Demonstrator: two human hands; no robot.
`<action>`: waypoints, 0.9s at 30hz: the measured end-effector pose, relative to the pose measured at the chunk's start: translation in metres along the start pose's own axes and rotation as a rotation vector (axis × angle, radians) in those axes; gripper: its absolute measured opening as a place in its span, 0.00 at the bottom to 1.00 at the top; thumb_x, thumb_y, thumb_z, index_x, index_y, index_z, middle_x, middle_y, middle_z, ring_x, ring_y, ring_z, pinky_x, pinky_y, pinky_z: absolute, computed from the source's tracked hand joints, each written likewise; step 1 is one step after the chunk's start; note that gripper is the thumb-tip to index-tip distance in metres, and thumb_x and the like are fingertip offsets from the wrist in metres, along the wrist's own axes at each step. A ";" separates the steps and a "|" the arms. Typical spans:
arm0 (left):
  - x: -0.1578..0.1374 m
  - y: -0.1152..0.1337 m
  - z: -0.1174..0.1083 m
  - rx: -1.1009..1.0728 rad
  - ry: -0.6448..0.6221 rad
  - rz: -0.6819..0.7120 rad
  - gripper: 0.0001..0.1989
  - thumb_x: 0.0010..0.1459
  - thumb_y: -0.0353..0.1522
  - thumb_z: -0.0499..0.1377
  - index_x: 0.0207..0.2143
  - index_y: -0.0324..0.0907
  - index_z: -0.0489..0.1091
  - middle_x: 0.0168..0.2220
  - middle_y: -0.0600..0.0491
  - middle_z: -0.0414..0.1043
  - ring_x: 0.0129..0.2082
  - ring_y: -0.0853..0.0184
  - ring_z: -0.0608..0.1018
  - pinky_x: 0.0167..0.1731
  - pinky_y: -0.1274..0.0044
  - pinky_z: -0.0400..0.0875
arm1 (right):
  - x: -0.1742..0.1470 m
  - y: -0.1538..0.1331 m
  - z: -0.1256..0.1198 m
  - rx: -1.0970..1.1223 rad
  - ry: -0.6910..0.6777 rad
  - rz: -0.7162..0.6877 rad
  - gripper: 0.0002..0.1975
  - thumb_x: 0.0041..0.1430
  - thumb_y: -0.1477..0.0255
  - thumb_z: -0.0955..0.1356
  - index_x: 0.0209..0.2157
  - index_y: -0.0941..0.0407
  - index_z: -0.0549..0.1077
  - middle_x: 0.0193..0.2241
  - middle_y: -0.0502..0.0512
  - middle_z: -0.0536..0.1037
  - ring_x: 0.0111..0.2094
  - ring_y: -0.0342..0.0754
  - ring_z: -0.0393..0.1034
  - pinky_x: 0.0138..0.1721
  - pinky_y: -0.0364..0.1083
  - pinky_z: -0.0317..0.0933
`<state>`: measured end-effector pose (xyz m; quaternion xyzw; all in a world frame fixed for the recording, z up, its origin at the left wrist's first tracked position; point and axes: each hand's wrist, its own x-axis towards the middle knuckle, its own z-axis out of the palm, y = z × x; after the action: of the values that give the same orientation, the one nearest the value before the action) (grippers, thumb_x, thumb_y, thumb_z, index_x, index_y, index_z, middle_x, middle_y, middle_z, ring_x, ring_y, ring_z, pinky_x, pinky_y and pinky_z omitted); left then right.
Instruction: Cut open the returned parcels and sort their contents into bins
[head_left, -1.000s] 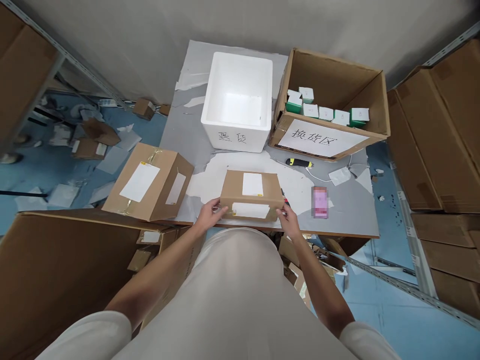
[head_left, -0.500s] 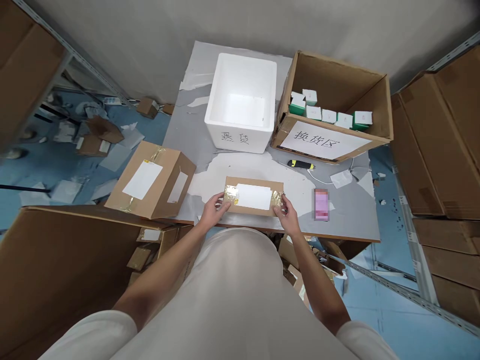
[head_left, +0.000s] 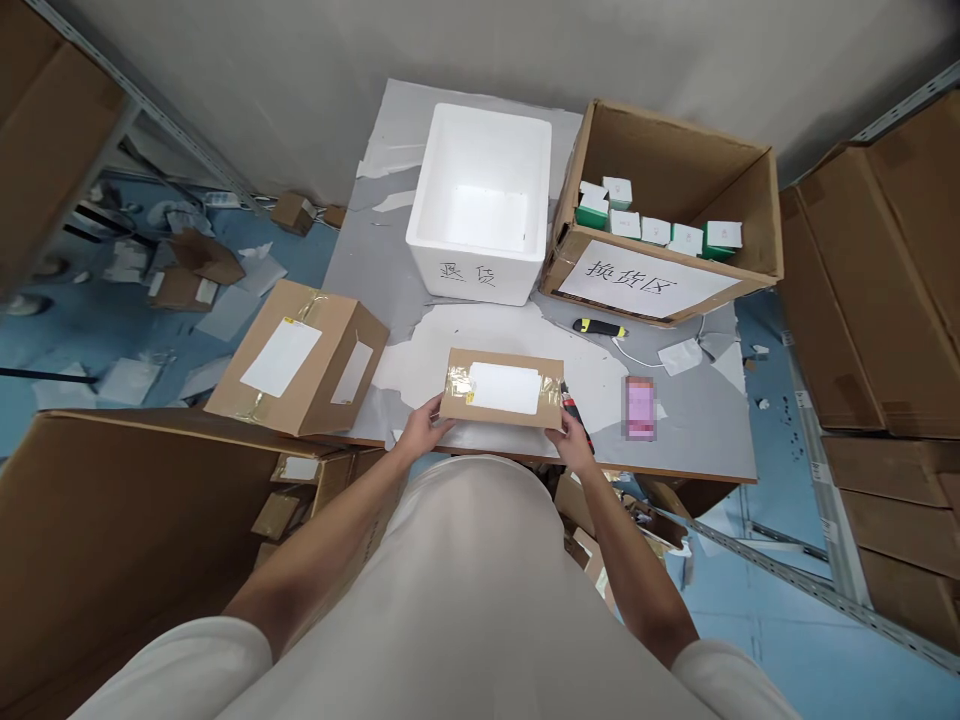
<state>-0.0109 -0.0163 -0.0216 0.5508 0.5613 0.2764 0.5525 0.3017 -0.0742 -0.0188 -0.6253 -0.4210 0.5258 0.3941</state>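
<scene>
A small taped cardboard box (head_left: 457, 407) with a white label is between my hands at the front of the table. My left hand (head_left: 424, 430) grips its lower left corner, fingers curled beneath. At the lower right corner my right hand (head_left: 574, 443) is closed on the box. Beside that hand shows a red and black cutter (head_left: 572, 408), partly covered by the fingers; whether it lies on the table or touches the hand I cannot tell. To the left stands a larger sealed carton (head_left: 334, 345) with white labels.
Behind are a white foam box (head_left: 469, 275) and an open carton (head_left: 757, 262) holding several white-green small boxes (head_left: 656, 231). A black-yellow utility knife (head_left: 600, 328) and a blurred pink phone-like item (head_left: 640, 408) lie on the table (head_left: 697, 440). Metal shelving (head_left: 817, 460) flanks the right.
The small box has been tipped, its near side raised a little, and my hands have shifted down to its lower corners. The red and black cutter now shows beside my right hand.
</scene>
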 end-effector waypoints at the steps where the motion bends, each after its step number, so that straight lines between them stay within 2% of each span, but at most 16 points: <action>1: 0.001 0.002 0.000 -0.008 0.042 -0.010 0.35 0.46 0.45 0.64 0.54 0.39 0.65 0.50 0.44 0.72 0.49 0.57 0.75 0.50 0.65 0.69 | 0.001 -0.003 -0.001 -0.001 0.025 -0.002 0.28 0.49 0.65 0.69 0.53 0.54 0.68 0.48 0.58 0.75 0.49 0.53 0.69 0.52 0.55 0.62; 6: 0.016 0.014 0.002 -0.014 0.278 -0.072 0.24 0.48 0.47 0.61 0.39 0.37 0.73 0.38 0.45 0.78 0.37 0.61 0.78 0.42 0.69 0.73 | 0.012 -0.014 -0.004 -0.119 0.209 0.020 0.23 0.52 0.55 0.67 0.44 0.57 0.72 0.40 0.60 0.78 0.41 0.53 0.73 0.47 0.54 0.65; 8: 0.023 0.016 0.002 0.041 0.330 -0.079 0.22 0.50 0.47 0.59 0.36 0.37 0.74 0.36 0.46 0.78 0.36 0.62 0.78 0.41 0.69 0.73 | 0.019 -0.014 -0.001 -0.198 0.244 0.038 0.24 0.53 0.53 0.65 0.42 0.57 0.72 0.38 0.61 0.79 0.40 0.53 0.73 0.46 0.55 0.65; 10: 0.029 0.016 0.002 0.081 0.337 -0.073 0.21 0.51 0.46 0.59 0.36 0.38 0.74 0.36 0.46 0.78 0.36 0.61 0.78 0.42 0.69 0.72 | 0.025 -0.012 0.001 -0.215 0.233 0.028 0.24 0.55 0.52 0.64 0.43 0.57 0.73 0.40 0.62 0.79 0.41 0.54 0.73 0.47 0.55 0.65; 13: 0.033 0.013 -0.001 0.099 0.308 -0.058 0.20 0.51 0.44 0.59 0.39 0.39 0.75 0.38 0.47 0.78 0.38 0.60 0.78 0.44 0.68 0.71 | 0.029 -0.008 0.003 -0.205 0.178 -0.019 0.25 0.57 0.54 0.62 0.48 0.57 0.71 0.47 0.62 0.76 0.47 0.53 0.71 0.50 0.55 0.64; 15: 0.032 0.010 -0.003 0.105 0.257 -0.041 0.22 0.51 0.44 0.58 0.43 0.40 0.75 0.43 0.47 0.77 0.41 0.59 0.78 0.46 0.67 0.70 | 0.028 -0.003 0.002 -0.211 0.146 -0.034 0.25 0.58 0.55 0.61 0.50 0.56 0.70 0.50 0.61 0.74 0.50 0.53 0.69 0.52 0.54 0.62; 19: 0.021 -0.004 -0.006 0.057 0.157 -0.042 0.25 0.54 0.43 0.54 0.50 0.40 0.71 0.51 0.49 0.73 0.50 0.58 0.74 0.52 0.66 0.67 | 0.021 0.011 -0.002 -0.164 0.108 -0.008 0.23 0.59 0.59 0.61 0.51 0.56 0.71 0.51 0.60 0.74 0.51 0.52 0.69 0.54 0.55 0.61; 23: 0.006 -0.026 -0.005 -0.019 0.077 -0.104 0.23 0.52 0.39 0.52 0.47 0.39 0.73 0.46 0.49 0.76 0.51 0.58 0.74 0.55 0.64 0.64 | 0.010 0.024 -0.001 -0.160 0.035 0.025 0.22 0.55 0.67 0.63 0.52 0.55 0.70 0.47 0.60 0.76 0.48 0.51 0.71 0.51 0.54 0.64; 27: -0.006 -0.039 0.001 -0.055 -0.030 -0.088 0.25 0.45 0.37 0.58 0.47 0.38 0.72 0.44 0.48 0.76 0.49 0.57 0.75 0.54 0.63 0.64 | 0.002 0.030 0.005 -0.230 -0.086 0.058 0.33 0.49 0.74 0.66 0.59 0.53 0.61 0.50 0.57 0.74 0.47 0.49 0.72 0.51 0.54 0.63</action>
<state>-0.0230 -0.0317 -0.0557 0.5144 0.5687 0.2590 0.5873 0.3000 -0.0825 -0.0482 -0.6550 -0.4770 0.5115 0.2860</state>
